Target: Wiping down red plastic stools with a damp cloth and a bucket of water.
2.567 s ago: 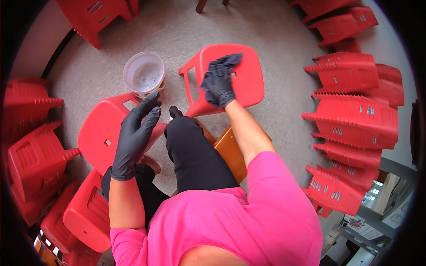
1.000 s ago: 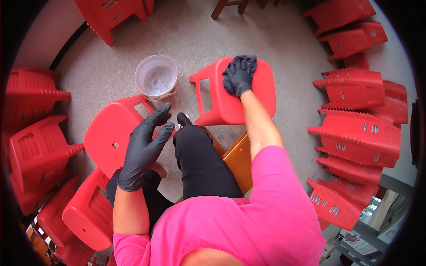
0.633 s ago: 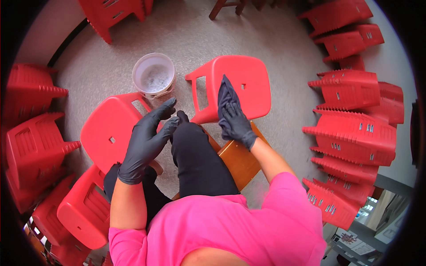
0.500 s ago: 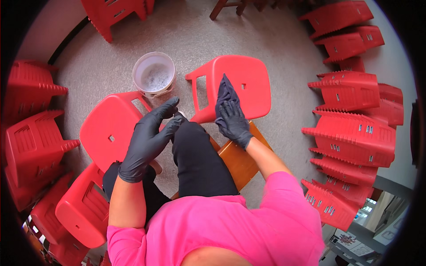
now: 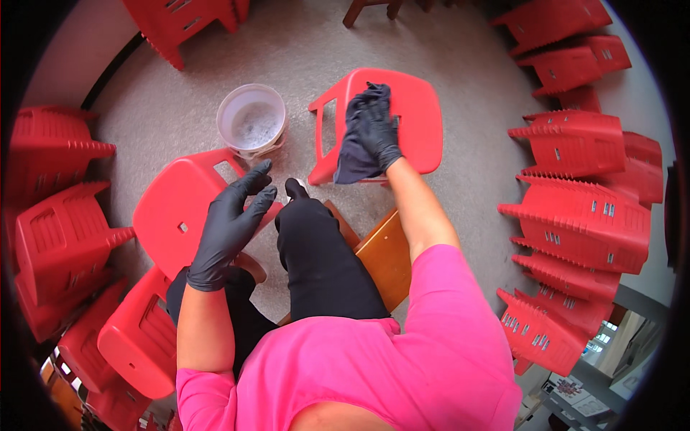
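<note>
Both my hands wear black gloves. My right hand [image 5: 376, 135] lies flat, pressing a dark grey cloth [image 5: 353, 154] onto the seat of a red plastic stool [image 5: 417, 122] ahead of me. Part of the cloth hangs over the stool's near left edge. My left hand [image 5: 231, 226] holds nothing; its fingers and thumb are apart, above the near side of a second red stool [image 5: 162, 223]. Between and beyond the two stools stands a white bucket [image 5: 225, 128] with foamy water in it.
Stacked red stools [image 5: 582, 215] line the wall on the right. More red stools [image 5: 57, 230] stand on the left, and another stack [image 5: 183, 21] at the far left. A brown wooden seat [image 5: 388, 255] is beside my right leg. Grey speckled floor [image 5: 460, 79] lies around the stools.
My right hand has slid the cloth forward over the seat, and the front stool has shifted slightly away. My left hand has moved a little toward me and left, still empty.
</note>
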### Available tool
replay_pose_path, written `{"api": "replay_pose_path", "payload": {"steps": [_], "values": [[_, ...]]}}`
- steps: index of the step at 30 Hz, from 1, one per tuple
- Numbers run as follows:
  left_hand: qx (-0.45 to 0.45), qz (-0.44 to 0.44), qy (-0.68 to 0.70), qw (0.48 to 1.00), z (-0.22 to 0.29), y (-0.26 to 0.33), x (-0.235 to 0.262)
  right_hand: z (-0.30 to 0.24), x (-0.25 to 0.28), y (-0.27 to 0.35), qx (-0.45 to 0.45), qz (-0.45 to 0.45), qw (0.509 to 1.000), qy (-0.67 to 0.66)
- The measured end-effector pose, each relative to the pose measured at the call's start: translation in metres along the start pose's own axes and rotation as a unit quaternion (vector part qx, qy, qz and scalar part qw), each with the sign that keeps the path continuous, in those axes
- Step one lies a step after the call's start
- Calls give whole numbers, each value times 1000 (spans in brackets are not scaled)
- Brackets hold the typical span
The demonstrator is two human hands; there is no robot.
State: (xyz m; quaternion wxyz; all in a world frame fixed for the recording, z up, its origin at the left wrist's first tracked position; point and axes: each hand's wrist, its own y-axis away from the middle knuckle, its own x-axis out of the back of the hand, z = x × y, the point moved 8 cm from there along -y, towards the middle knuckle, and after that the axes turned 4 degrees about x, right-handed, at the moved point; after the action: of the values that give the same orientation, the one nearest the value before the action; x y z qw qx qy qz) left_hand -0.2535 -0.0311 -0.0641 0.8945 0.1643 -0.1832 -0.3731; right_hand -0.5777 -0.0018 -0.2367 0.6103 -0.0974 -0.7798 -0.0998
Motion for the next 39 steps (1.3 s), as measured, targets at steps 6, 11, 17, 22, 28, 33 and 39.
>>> {"api": "replay_pose_path", "payload": {"steps": [6,11,17,22,28,33,39], "values": [[10,3,13,1000,1,0,6,137,23,45,-272,15,960,60],[8,9,14,1000,0,6,13,153,61,124,-569,128,810,-64],[-26,1,14,1000,6,9,13,209,16,130,-455,-9,877,-156],[-24,-11,20,999,18,4,5,172,-6,158,-401,-75,889,-207],[-61,19,5,998,7,-3,11,79,-13,163,-327,-124,921,-169],[-90,40,45,994,13,-12,8,114,-8,174,-303,-2,940,-158],[-95,98,88,987,-35,-8,44,101,75,160,-282,285,763,-507]]}}
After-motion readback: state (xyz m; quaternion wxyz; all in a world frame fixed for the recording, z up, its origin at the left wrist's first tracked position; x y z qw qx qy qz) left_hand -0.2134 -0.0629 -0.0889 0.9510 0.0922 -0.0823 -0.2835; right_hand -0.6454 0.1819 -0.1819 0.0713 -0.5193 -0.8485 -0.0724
